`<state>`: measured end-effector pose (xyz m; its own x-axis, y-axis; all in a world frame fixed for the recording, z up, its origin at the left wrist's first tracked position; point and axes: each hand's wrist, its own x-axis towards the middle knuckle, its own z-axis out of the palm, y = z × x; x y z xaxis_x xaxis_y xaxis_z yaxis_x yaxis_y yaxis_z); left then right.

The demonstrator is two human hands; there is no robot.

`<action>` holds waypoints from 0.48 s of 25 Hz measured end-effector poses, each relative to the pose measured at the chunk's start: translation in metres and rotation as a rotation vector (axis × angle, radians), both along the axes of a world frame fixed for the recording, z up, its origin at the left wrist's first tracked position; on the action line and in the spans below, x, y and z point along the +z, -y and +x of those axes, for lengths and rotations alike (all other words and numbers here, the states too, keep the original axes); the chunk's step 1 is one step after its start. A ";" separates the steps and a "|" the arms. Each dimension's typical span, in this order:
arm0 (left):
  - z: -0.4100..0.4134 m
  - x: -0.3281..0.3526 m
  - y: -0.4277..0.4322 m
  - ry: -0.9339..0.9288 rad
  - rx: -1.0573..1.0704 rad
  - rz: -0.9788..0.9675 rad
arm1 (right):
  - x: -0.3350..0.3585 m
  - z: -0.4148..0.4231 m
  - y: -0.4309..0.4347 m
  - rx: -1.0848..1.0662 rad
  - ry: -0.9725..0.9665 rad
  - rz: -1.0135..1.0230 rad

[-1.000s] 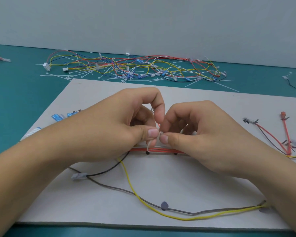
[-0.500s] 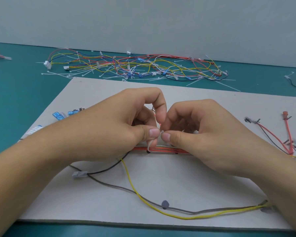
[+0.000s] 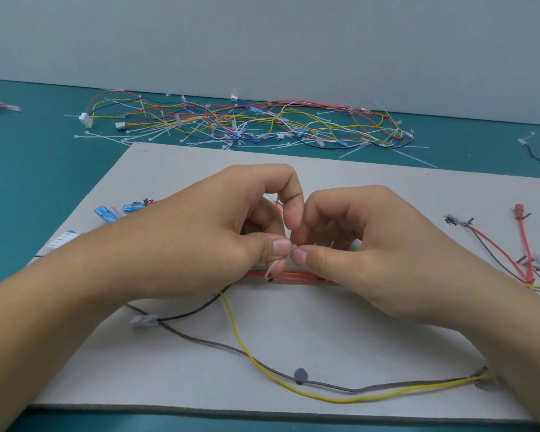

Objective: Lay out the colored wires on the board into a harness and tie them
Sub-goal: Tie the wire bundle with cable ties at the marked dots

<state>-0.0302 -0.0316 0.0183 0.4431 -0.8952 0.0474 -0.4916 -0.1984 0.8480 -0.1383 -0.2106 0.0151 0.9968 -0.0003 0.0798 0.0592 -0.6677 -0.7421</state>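
A grey board (image 3: 340,182) lies on the teal table. Across its middle runs a bundle of red wires (image 3: 296,276). Both hands meet above that bundle. My left hand (image 3: 219,232) and my right hand (image 3: 365,244) pinch a white cable tie (image 3: 273,267) between thumbs and fingertips; the tie loops down around the red wires. A yellow wire (image 3: 240,341), a grey wire (image 3: 206,339) and a black wire (image 3: 194,313) trail toward the board's front. How the tie's ends join is hidden by my fingers.
A tangled pile of colored wires and loose white cable ties (image 3: 247,126) lies behind the board. Blue connectors (image 3: 106,213) sit at the board's left, red and brown wires (image 3: 505,254) at its right. More wire ends lie at the table's far left (image 3: 0,104) and far right (image 3: 533,148).
Both hands stay pinched together over the red bundle; only the fingertips have shifted slightly on the cable tie.
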 end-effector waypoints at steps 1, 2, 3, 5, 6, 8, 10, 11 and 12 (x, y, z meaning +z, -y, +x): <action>0.000 0.000 0.000 -0.006 0.003 -0.002 | 0.000 0.000 0.000 0.008 0.000 0.002; 0.000 0.000 0.000 -0.006 0.004 -0.001 | 0.000 0.000 0.000 0.017 -0.003 0.006; 0.000 0.000 -0.001 -0.002 0.004 0.000 | 0.001 0.000 0.000 0.026 -0.004 0.011; -0.001 0.000 -0.001 0.008 0.000 -0.001 | 0.001 -0.001 0.000 0.033 -0.004 0.021; -0.001 0.000 -0.001 0.012 -0.003 -0.005 | 0.001 -0.001 0.000 0.036 -0.004 0.024; -0.002 0.000 -0.001 0.013 -0.002 -0.018 | 0.003 -0.001 0.000 0.046 -0.007 0.033; -0.002 0.000 -0.001 0.009 0.003 -0.029 | 0.004 -0.001 0.000 0.059 -0.016 0.065; -0.002 0.000 -0.001 0.008 0.003 -0.034 | 0.005 -0.001 0.000 0.066 -0.021 0.087; -0.003 0.000 -0.001 0.008 0.001 -0.037 | 0.006 -0.001 0.000 0.070 -0.026 0.105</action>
